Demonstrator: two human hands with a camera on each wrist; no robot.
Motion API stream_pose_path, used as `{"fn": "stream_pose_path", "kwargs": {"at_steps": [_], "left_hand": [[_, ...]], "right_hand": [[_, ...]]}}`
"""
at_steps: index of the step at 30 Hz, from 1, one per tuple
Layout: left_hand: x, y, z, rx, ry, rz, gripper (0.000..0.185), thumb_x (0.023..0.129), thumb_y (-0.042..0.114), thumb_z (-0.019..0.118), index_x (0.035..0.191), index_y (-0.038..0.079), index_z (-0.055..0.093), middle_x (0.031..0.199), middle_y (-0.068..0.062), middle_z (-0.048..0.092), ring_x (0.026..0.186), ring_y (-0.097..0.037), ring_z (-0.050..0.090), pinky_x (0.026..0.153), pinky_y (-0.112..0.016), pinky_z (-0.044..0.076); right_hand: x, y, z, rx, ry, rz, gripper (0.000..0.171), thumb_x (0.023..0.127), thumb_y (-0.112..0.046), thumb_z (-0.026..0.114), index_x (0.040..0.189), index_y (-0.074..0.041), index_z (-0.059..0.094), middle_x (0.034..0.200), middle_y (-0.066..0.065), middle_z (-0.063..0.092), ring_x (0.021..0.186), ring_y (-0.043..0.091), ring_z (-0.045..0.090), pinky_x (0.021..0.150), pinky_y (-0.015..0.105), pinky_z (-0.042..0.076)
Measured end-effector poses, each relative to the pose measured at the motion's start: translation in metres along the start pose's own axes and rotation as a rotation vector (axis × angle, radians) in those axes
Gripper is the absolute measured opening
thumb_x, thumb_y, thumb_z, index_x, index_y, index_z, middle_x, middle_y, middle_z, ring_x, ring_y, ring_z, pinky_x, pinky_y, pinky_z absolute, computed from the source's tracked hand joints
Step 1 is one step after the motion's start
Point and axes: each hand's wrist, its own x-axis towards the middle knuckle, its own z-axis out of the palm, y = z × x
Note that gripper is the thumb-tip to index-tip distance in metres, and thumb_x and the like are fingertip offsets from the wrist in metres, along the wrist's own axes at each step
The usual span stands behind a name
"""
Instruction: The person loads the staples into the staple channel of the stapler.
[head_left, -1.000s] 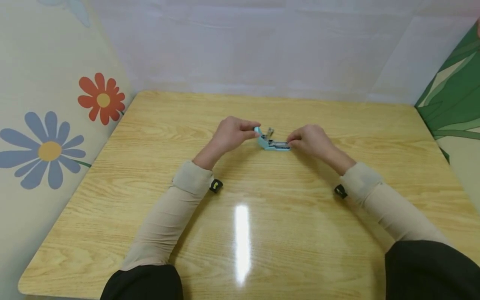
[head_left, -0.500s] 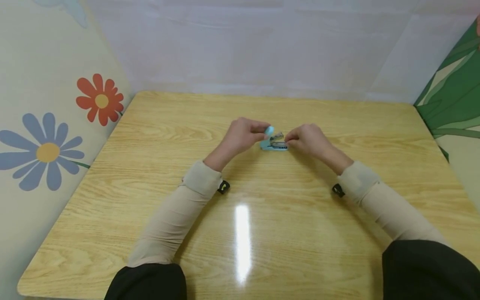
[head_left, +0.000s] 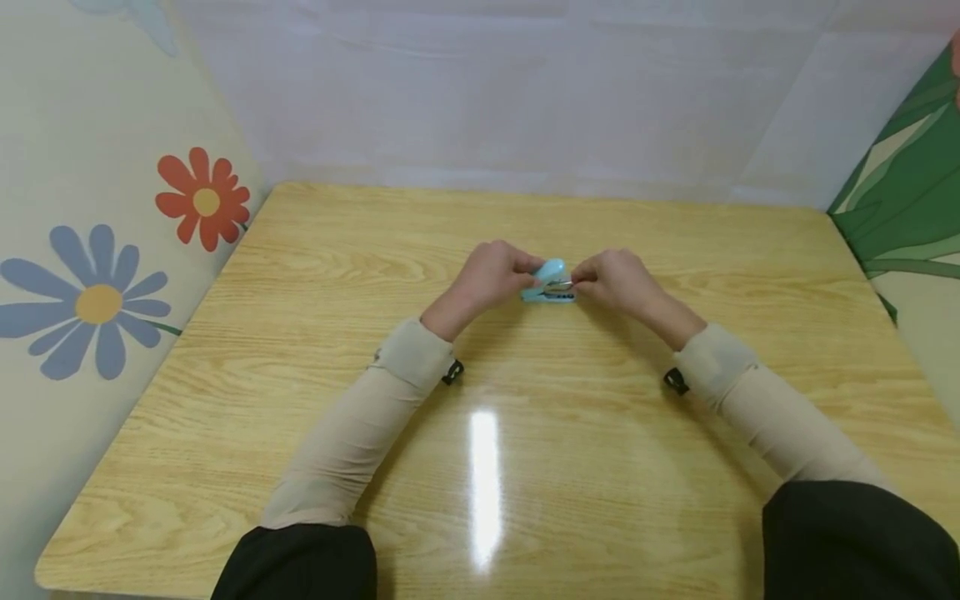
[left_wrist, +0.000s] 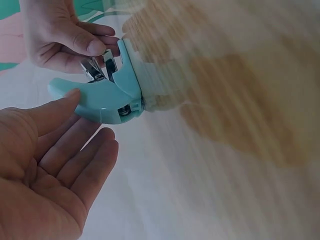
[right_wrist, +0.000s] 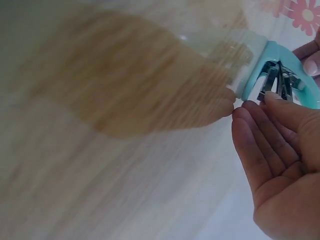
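A small turquoise stapler (head_left: 553, 268) stands on the table between both hands, its top cover raised part-way over the metal magazine. My left hand (head_left: 487, 277) pinches that cover; in the left wrist view the thumb (left_wrist: 65, 102) lies on its side while the other fingers extend below. At the stapler's front end, my right hand (head_left: 621, 279) pinches with thumb and fingertips. The right wrist view has the right thumb (right_wrist: 287, 110) against the metal magazine (right_wrist: 272, 80). Exactly where the right fingertips grip is partly hidden.
The wood-grain table (head_left: 585, 433) is glossy, with a bright light reflection (head_left: 485, 487) near its front. A white sheet (head_left: 510, 92) hangs behind it. Walls with painted flowers (head_left: 97, 302) and leaves (head_left: 915, 192) flank both sides.
My left hand has moved to the right, swinging the stapler's cover from tipped far back to lowered over the magazine. The magazine has also come down. The right hand has barely moved.
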Motion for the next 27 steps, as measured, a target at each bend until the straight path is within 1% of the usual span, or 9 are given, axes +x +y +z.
{"fn": "stream_pose_path", "kwargs": {"at_steps": [2, 7, 10, 14, 17, 21, 25, 27], "left_hand": [[0.0003, 0.0014, 0.0000, 0.011, -0.008, 0.007, 0.033, 0.094, 0.027, 0.068, 0.126, 0.021, 0.067, 0.125, -0.002, 0.069, 0.069, -0.015, 0.055, 0.058, -0.023, 0.041], [0.0023, 0.0050, 0.0004, 0.085, -0.002, 0.038, 0.033, 0.093, 0.028, 0.068, 0.126, 0.022, 0.067, 0.126, -0.003, 0.068, 0.076, -0.013, 0.057, 0.063, -0.023, 0.042], [0.0037, 0.0063, 0.0014, 0.123, 0.002, 0.055, 0.033, 0.093, 0.028, 0.069, 0.125, 0.023, 0.067, 0.124, -0.003, 0.069, 0.071, -0.012, 0.055, 0.062, -0.023, 0.041], [0.0053, 0.0070, 0.0041, 0.162, 0.003, 0.073, 0.032, 0.093, 0.030, 0.068, 0.125, 0.024, 0.067, 0.122, -0.003, 0.070, 0.065, -0.012, 0.053, 0.059, -0.022, 0.042], [0.0055, 0.0077, 0.0057, 0.189, 0.009, 0.082, 0.032, 0.093, 0.030, 0.068, 0.125, 0.024, 0.067, 0.122, -0.003, 0.071, 0.070, -0.010, 0.059, 0.063, -0.022, 0.047], [0.0055, 0.0089, 0.0066, 0.214, 0.015, 0.101, 0.032, 0.093, 0.029, 0.068, 0.125, 0.023, 0.068, 0.122, -0.002, 0.071, 0.077, -0.010, 0.067, 0.070, -0.025, 0.053], [0.0063, 0.0097, 0.0070, 0.222, 0.010, 0.113, 0.031, 0.093, 0.029, 0.068, 0.124, 0.023, 0.068, 0.122, -0.001, 0.071, 0.085, -0.011, 0.070, 0.076, -0.027, 0.056], [0.0070, 0.0096, 0.0073, 0.221, 0.004, 0.117, 0.030, 0.094, 0.028, 0.068, 0.123, 0.023, 0.069, 0.121, -0.001, 0.071, 0.087, -0.011, 0.070, 0.078, -0.028, 0.056]], "right_hand": [[-0.0006, 0.0009, -0.0001, 0.014, -0.010, 0.016, 0.019, 0.091, -0.016, 0.070, 0.105, -0.005, 0.076, 0.105, 0.010, 0.076, 0.098, 0.027, 0.071, 0.089, 0.043, 0.054], [-0.0011, 0.0022, -0.0009, 0.037, -0.016, 0.037, 0.018, 0.090, -0.015, 0.070, 0.105, -0.005, 0.076, 0.105, 0.010, 0.076, 0.101, 0.028, 0.070, 0.092, 0.044, 0.053], [-0.0007, 0.0026, -0.0008, 0.045, -0.008, 0.045, 0.018, 0.090, -0.015, 0.070, 0.104, -0.005, 0.076, 0.104, 0.010, 0.076, 0.101, 0.028, 0.071, 0.093, 0.044, 0.053], [-0.0007, 0.0032, 0.0006, 0.072, -0.013, 0.060, 0.017, 0.091, -0.015, 0.070, 0.103, -0.005, 0.076, 0.103, 0.011, 0.076, 0.098, 0.028, 0.071, 0.089, 0.043, 0.055], [-0.0007, 0.0033, 0.0020, 0.081, -0.020, 0.061, 0.017, 0.091, -0.015, 0.070, 0.102, -0.004, 0.076, 0.101, 0.012, 0.076, 0.095, 0.027, 0.071, 0.086, 0.042, 0.055], [0.0002, 0.0034, 0.0028, 0.080, -0.017, 0.058, 0.016, 0.091, -0.015, 0.070, 0.101, -0.004, 0.076, 0.100, 0.012, 0.076, 0.093, 0.026, 0.071, 0.085, 0.042, 0.056], [0.0005, 0.0020, 0.0025, 0.072, -0.017, 0.045, 0.016, 0.090, -0.015, 0.071, 0.099, -0.003, 0.076, 0.098, 0.013, 0.077, 0.093, 0.027, 0.072, 0.085, 0.043, 0.056], [0.0007, 0.0012, 0.0029, 0.066, -0.018, 0.039, 0.016, 0.089, -0.015, 0.072, 0.099, -0.003, 0.077, 0.098, 0.013, 0.077, 0.094, 0.027, 0.072, 0.086, 0.043, 0.056]]}}
